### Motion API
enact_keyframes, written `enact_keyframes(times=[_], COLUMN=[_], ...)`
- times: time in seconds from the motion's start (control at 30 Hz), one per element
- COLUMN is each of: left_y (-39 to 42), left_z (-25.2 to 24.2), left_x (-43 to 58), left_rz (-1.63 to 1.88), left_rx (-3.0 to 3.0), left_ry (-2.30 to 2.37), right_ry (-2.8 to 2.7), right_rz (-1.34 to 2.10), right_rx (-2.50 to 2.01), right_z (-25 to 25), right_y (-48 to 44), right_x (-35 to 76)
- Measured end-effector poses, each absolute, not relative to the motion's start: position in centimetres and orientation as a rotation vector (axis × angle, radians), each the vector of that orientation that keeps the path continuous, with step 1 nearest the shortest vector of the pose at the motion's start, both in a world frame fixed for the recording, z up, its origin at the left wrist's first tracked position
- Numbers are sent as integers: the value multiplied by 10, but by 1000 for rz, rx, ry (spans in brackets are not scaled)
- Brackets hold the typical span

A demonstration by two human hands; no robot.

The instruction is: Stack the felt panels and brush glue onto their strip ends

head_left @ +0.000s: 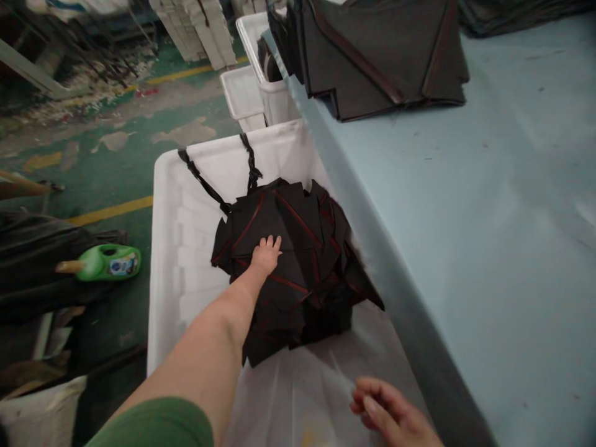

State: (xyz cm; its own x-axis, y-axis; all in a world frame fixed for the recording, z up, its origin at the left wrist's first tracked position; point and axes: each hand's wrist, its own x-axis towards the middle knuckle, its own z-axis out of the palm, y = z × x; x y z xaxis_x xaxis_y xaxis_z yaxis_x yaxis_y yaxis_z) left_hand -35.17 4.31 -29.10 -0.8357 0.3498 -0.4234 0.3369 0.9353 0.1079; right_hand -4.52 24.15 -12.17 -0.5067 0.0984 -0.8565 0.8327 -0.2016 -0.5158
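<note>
While the right hand [388,413] curls, the left [266,256] presses 1 fabric pile [302,279].

Scuffed green floor [114,177], yellow lines [110,211]

Pile of blk fabric panels [284,267] w/ dark red trim, loose & overlapping, in white plastic bin [170,279]. 2 blk straps [251,162] run up to bin's far rim. My L hand [266,256] lies flat on top.
</note>
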Motion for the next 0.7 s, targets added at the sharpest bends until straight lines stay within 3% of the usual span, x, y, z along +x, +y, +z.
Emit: enact_keyframes(times=[0.23,0.43,0.7], left_y=[-12,-28,-21], left_z=[-284,-286,-250], left_x=[-361,-372,-407], left_rz=[-55,-35,220], left_rx=[618,654,424], left_ry=[2610,2606,2608], right_ry=[1314,1815,1711], right_rz=[-1976,-1945,-1745], right_rx=[1355,1535,1762], right_z=[-199,-274,-286], right_y=[190,197,174], right_x=[-139,-204,-236])
